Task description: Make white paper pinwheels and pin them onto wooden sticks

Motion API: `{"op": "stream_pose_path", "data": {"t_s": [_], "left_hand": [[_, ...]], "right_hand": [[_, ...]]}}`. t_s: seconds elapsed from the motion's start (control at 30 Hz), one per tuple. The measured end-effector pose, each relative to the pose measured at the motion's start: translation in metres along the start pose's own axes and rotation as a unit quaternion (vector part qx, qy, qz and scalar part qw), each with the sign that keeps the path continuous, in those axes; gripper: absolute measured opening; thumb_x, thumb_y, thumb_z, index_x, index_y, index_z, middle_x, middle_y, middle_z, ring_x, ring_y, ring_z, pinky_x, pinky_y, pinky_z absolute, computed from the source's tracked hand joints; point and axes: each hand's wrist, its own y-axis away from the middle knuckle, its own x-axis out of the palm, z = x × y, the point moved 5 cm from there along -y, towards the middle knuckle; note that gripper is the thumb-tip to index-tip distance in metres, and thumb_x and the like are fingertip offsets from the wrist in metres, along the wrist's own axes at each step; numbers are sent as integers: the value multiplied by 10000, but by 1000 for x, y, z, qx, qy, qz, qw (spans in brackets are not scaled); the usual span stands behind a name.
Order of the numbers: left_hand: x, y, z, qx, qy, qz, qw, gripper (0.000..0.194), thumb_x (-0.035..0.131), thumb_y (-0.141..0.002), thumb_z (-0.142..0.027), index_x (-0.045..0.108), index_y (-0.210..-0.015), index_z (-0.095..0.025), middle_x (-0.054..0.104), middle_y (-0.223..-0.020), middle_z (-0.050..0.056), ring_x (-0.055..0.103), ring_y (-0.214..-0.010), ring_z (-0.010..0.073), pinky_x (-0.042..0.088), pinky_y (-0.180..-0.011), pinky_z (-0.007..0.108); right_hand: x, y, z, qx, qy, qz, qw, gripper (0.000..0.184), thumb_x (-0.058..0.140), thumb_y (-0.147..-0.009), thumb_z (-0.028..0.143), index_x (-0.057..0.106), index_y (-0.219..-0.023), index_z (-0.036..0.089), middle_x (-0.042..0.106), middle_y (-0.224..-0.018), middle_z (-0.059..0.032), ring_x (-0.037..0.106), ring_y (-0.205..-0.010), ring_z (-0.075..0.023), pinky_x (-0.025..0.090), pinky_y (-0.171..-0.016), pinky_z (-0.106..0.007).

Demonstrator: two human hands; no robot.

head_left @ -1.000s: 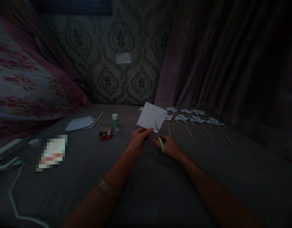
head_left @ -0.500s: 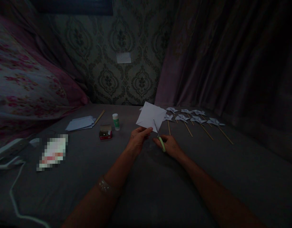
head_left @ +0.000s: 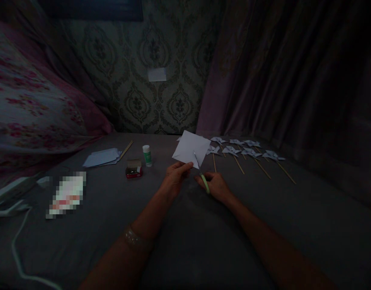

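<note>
A white square of paper [head_left: 188, 146] is held up by its lower edge, pinched in my left hand [head_left: 177, 176]. My right hand [head_left: 215, 184] grips scissors [head_left: 205, 183] with light green handles. Their blades lie at the paper's lower corner, pointing up toward its middle. Fine lines run in from the paper's corners; whether each is a fold or a cut is hard to tell in the dim light. Behind and to the right of the paper lie several white paper pinwheels [head_left: 231, 151] on thin wooden sticks, the nearest partly hidden by the sheet.
Left of my hands stand a glue stick [head_left: 147, 156] and an open small red box [head_left: 133, 172] with small things inside. Farther left are stacked white paper [head_left: 102, 157], wooden sticks [head_left: 126, 149], a blurred-out packet [head_left: 69, 194] and a power strip [head_left: 13, 189] with a white cable [head_left: 17, 257].
The scissors' blades look slightly closer together at the paper's lower corner. Both hands and the sheet stay in nearly the same place, and the view has shifted very slightly.
</note>
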Motion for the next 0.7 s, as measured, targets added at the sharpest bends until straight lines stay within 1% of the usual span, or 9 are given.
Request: {"op": "stream_pose_path", "data": {"t_s": [0.23,0.37,0.53,0.7], "left_hand": [[6,3,0,-48,55,30,997,247,826,-492,-208,596,-551,-141,558,-558,-15,495,-532,74,356,-522,226],[7,5,1,-84,76,35,993,197,799,-529,-171,613,-585,-134,558,-571,-16,499,-534,64,363,-519,211],[8,8,0,-118,95,39,988,151,774,-566,-132,628,-604,-136,556,-582,-17,497,-533,59,376,-516,203],[9,9,1,-146,125,46,980,121,751,-607,-104,632,-612,-126,566,-578,-8,502,-526,55,385,-505,189]], "right_hand": [[0,1,3,-4,-17,1,1000,367,577,-645,488,481,-469,181,411,-467,41,350,-470,-82,275,-449,-229],[2,0,0,-7,-29,4,1000,340,587,-647,466,503,-496,174,433,-488,38,366,-478,-83,282,-456,-229],[2,-1,-3,-12,-26,0,1000,349,593,-647,468,487,-488,176,411,-469,42,357,-473,-83,255,-447,-229],[2,-1,-3,-13,-35,-1,999,323,589,-648,452,518,-506,170,450,-491,33,376,-479,-87,278,-466,-235]]}}
